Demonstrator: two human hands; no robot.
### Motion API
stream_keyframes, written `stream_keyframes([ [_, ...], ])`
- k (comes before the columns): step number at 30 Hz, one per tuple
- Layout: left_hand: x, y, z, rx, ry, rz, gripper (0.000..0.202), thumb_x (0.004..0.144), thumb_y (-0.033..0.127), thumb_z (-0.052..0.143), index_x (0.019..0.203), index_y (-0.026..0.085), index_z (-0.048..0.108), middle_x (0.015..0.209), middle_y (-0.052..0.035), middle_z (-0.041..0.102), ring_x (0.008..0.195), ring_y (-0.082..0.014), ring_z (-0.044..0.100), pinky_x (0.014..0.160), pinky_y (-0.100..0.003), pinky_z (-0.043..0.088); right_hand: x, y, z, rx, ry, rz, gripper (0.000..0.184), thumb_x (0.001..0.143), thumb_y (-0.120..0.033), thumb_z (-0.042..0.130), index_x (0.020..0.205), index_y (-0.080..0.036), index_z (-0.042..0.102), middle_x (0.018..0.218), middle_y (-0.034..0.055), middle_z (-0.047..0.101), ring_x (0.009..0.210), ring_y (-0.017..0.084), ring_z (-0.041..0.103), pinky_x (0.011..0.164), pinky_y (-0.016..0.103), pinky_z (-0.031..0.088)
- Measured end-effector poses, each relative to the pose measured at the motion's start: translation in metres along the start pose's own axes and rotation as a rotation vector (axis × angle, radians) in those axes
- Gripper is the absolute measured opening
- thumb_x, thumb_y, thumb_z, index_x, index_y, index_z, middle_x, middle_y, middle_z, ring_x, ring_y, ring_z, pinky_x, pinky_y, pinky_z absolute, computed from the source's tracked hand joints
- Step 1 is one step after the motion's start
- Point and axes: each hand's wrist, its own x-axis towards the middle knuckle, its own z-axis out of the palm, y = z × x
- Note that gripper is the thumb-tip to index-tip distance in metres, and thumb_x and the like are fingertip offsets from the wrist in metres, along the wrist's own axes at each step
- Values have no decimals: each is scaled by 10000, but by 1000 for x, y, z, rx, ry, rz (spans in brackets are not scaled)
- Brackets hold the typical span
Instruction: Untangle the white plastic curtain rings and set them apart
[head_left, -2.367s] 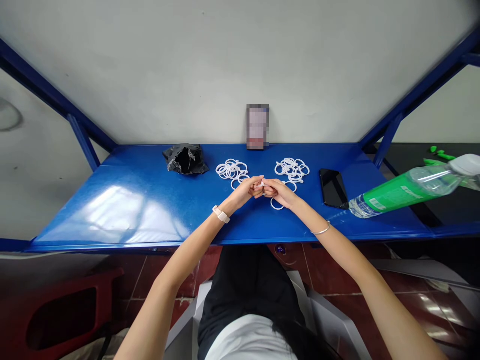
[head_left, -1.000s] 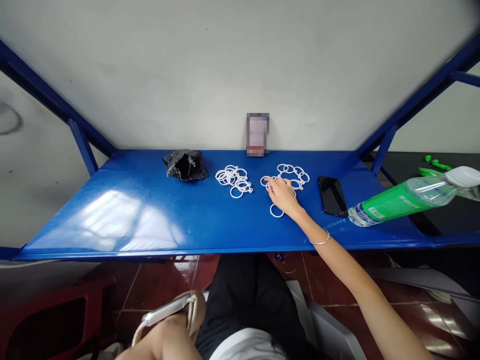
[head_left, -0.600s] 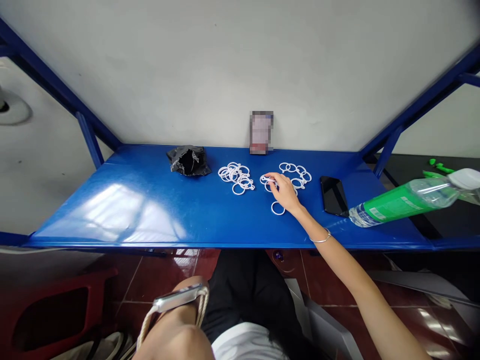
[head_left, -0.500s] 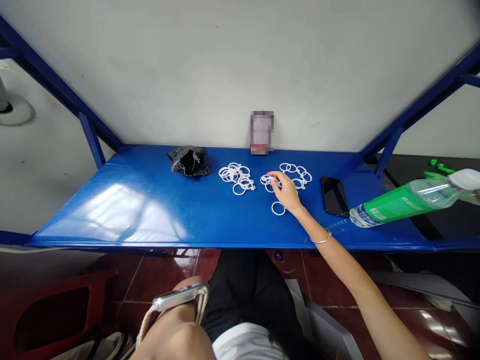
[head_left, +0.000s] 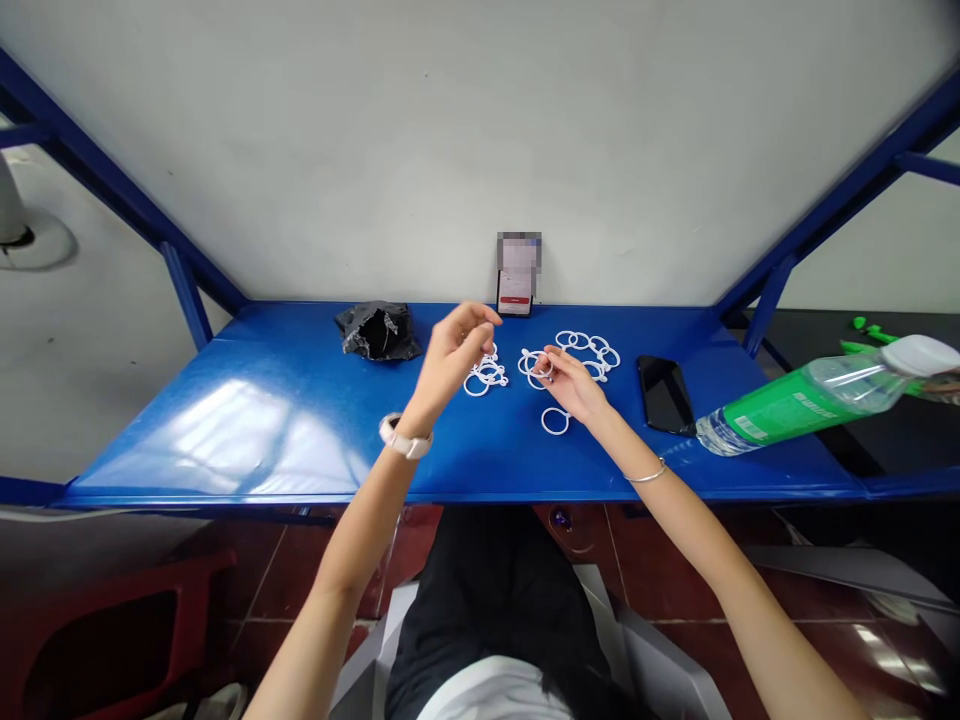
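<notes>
My right hand (head_left: 577, 385) pinches a white plastic curtain ring (head_left: 531, 356) between thumb and fingers, just above the blue table. My left hand (head_left: 457, 350), with a pale watch at its wrist, hovers in front of a pile of white rings (head_left: 487, 375) and hides part of it. Its fingers are loosely curled, the thumb apart, and I see nothing held. Several rings in a curved row (head_left: 592, 345) lie beyond my right hand. A single ring (head_left: 555, 421) lies nearer the table's front edge.
A torn black plastic bag (head_left: 382, 332) sits at the back left. One phone (head_left: 517, 275) leans on the wall; another dark phone (head_left: 666, 395) lies right of my hand. A green-labelled bottle (head_left: 817, 400) stands at the right. Blue frame bars (head_left: 184, 290) flank the table (head_left: 300, 420).
My left hand has risen from my lap to the ring pile. My right hand has stayed nearly in place, and its ring is now lifted and tilted.
</notes>
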Motion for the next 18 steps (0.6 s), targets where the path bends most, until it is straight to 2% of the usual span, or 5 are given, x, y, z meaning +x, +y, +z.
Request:
stream_keyframes([
  [3, 23, -51, 12, 112, -66, -284, 191, 874, 205, 545, 1041, 161, 626, 930, -46, 651, 850, -147, 619, 664, -236, 480, 0, 0, 1, 61, -3, 16, 243, 700, -223, 812, 879, -253, 650, 764, -50, 644, 792, 106, 640, 807, 257, 528],
  [6, 21, -82, 23, 56, -217, -370, 283, 914, 370, 533, 1072, 155, 627, 1079, -89, 654, 1001, -203, 613, 733, -273, 495, -2, -1, 2, 44, 18, 6, 268, 693, -206, 796, 901, -260, 636, 778, -47, 645, 826, 121, 642, 846, 278, 513],
  [12, 8, -93, 26, -170, -383, -323, 461, 850, 606, 610, 863, 145, 610, 813, -41, 626, 760, -133, 561, 735, -269, 445, -8, 2, 9, -199, -10, 17, 306, 674, -335, 776, 931, -232, 645, 721, -27, 633, 779, 157, 611, 793, 305, 468],
  [15, 4, -94, 27, -216, -408, -353, 459, 847, 591, 616, 755, 142, 587, 705, -21, 582, 672, -117, 506, 681, -269, 406, -10, 5, 12, -344, -53, -13, 250, 741, -446, 711, 814, -224, 622, 683, -28, 582, 717, 147, 555, 755, 309, 435],
  [18, 1, -96, 31, -197, -380, -390, 424, 820, 513, 653, 639, 142, 556, 678, -26, 581, 656, -115, 497, 664, -267, 387, -11, 6, 14, -479, -63, -53, 340, 784, -516, 667, 668, -214, 565, 684, -23, 536, 670, 126, 469, 689, 296, 375],
])
